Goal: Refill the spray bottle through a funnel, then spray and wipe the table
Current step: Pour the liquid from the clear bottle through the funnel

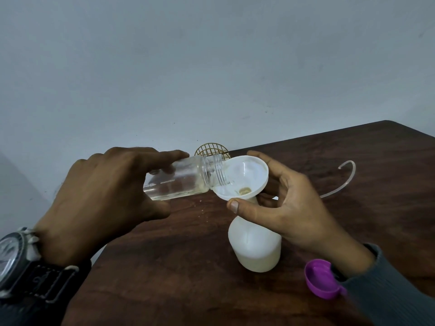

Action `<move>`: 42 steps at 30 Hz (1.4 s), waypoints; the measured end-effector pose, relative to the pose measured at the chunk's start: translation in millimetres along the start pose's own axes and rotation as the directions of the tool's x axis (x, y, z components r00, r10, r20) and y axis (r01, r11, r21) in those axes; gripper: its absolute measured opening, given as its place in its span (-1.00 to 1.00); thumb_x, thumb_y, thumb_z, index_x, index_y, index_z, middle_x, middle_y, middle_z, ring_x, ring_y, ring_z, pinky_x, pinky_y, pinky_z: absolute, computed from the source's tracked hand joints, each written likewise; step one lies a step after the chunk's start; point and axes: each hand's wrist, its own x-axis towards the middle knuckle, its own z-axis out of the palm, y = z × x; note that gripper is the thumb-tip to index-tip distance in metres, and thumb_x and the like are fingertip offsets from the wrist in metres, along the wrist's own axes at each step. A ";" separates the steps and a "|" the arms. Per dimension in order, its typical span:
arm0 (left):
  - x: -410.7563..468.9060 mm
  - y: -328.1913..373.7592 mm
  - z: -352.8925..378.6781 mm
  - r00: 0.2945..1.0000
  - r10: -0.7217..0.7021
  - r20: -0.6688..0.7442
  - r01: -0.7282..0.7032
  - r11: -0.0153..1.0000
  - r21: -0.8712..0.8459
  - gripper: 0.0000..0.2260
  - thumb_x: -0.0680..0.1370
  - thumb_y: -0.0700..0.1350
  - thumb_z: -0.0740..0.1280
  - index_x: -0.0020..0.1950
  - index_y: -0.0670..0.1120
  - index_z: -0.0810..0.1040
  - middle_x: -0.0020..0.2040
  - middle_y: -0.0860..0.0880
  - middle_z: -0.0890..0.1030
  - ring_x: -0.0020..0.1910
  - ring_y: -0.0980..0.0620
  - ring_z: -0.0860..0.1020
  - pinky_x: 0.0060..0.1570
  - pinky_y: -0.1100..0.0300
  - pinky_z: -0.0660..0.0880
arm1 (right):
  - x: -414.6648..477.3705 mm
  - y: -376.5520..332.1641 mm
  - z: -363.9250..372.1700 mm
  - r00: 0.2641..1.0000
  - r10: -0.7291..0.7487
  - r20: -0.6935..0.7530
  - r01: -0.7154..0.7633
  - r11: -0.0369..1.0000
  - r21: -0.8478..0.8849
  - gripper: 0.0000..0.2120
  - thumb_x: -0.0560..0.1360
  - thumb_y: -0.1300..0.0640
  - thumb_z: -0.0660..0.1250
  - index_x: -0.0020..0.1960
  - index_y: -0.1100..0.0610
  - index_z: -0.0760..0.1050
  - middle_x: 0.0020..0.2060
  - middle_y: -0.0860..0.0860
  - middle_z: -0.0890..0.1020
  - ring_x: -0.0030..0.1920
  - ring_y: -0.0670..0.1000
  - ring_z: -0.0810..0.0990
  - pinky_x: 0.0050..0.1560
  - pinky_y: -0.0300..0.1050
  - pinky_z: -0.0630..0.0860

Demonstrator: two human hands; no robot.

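One dark wooden bench [353,165] filled the lower right of the view, its far edge against a plain pale wall.

Two hands worked above it. The left hand [101,198], with one wristwatch [11,257] on a dark strap, had its grip clamped round one clear jar [179,180], thumb below and fingers over the top. The right hand [289,208], coming out of one grey sleeve [388,290], had its grip closed on one white funnel [244,175], thumb at the front just under the bowl and fingers curled behind the rim.

One white spray bottle [255,245] stood upright on the bench, near its left edge, without its spray head. The funnel sat in the bottle's neck, tilted slightly towards the jar.

The jar lay almost level, its threaded mouth reaching over the funnel's bowl, with a little clear liquid along its lower side. One small tan patch showed at the bottom of the bowl.

One purple cap [320,281] lay open side up beside the right wrist. One round gold wire grid [209,149] showed behind the jar at the bench's far edge. One thin clear curved tube [354,171] lay on the bench beyond the right hand.
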 end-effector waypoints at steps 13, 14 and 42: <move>1.9 -0.7 -1.0 1.000 0.001 0.008 -0.001 1.000 0.030 -0.18 0.12 0.01 0.60 0.33 0.42 0.47 -0.18 0.50 0.39 -0.23 0.02 0.59 -0.37 0.23 0.38 | -0.3 -1.3 0.8 1.000 -0.014 -0.002 0.014 1.000 0.022 -0.42 0.35 0.12 0.65 0.15 -0.41 0.55 0.13 -0.15 0.73 0.21 -0.09 0.69 0.10 -0.16 0.61; 2.1 -0.4 -1.3 1.000 0.000 0.009 0.000 1.000 0.031 -0.18 0.12 0.01 0.60 0.33 0.41 0.47 -0.18 0.52 0.37 -0.23 0.02 0.59 -0.37 0.23 0.38 | -0.1 -1.5 0.8 1.000 -0.016 -0.001 0.016 1.000 0.018 -0.41 0.36 0.13 0.66 0.14 -0.43 0.55 0.13 -0.16 0.73 0.20 -0.11 0.69 0.09 -0.17 0.61; 0.9 1.7 -0.6 0.999 -0.041 -0.005 0.041 0.998 0.043 -0.20 0.08 -0.02 0.61 0.29 0.37 0.54 -0.20 0.48 0.37 -0.31 0.08 0.45 -0.39 0.31 0.29 | 0.1 -5.7 2.7 0.999 -0.044 -0.004 0.044 0.998 0.037 -0.39 0.35 0.17 0.65 0.07 -0.49 0.54 0.12 -0.17 0.73 0.18 -0.11 0.69 0.08 -0.21 0.62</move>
